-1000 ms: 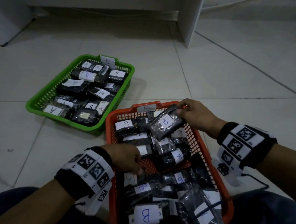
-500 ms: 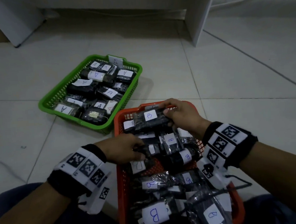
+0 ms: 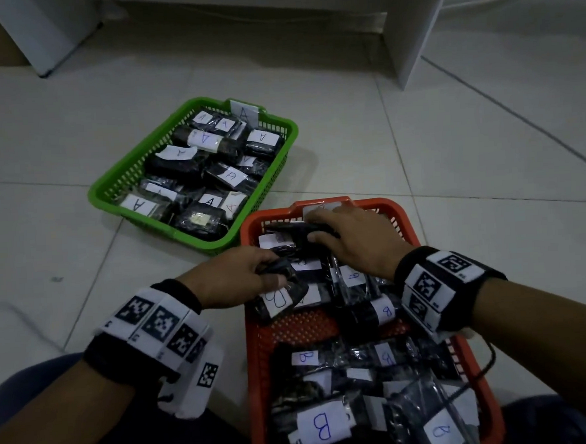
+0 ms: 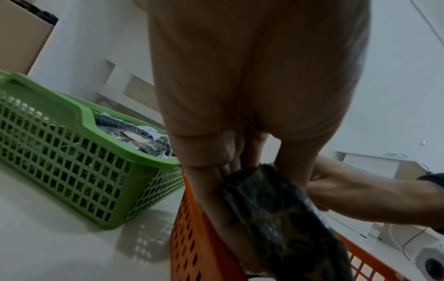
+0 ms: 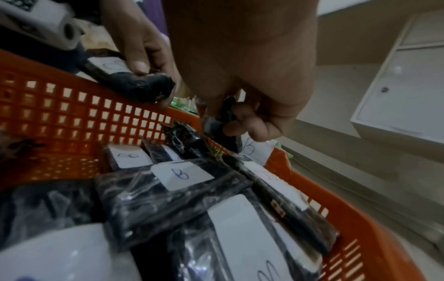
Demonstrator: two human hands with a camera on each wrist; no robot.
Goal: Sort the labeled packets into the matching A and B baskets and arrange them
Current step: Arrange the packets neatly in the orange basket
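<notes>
The orange B basket (image 3: 255,347) lies in front of me, full of dark packets with white B labels. My left hand (image 3: 271,274) grips one such B packet (image 3: 278,295) at the basket's left side; in the left wrist view this packet (image 4: 278,213) lies between thumb and fingers. My right hand (image 3: 314,229) pinches another dark packet (image 3: 293,229) low at the basket's far end, next to the basket's B tag (image 5: 254,150). The right wrist view has its fingers curled on that packet (image 5: 224,121). The green A basket (image 3: 111,185) holds packets labeled A.
Both baskets sit on a pale tiled floor (image 3: 471,190), the green one at the orange one's far left corner. White furniture legs (image 3: 413,25) stand at the back. My knees (image 3: 31,392) flank the orange basket's near end. A cable (image 3: 485,361) trails from the right wristband.
My right hand carried its B packet from above the basket's middle down to the far end. My left hand took hold of a B packet at the left side and lifted it a little.
</notes>
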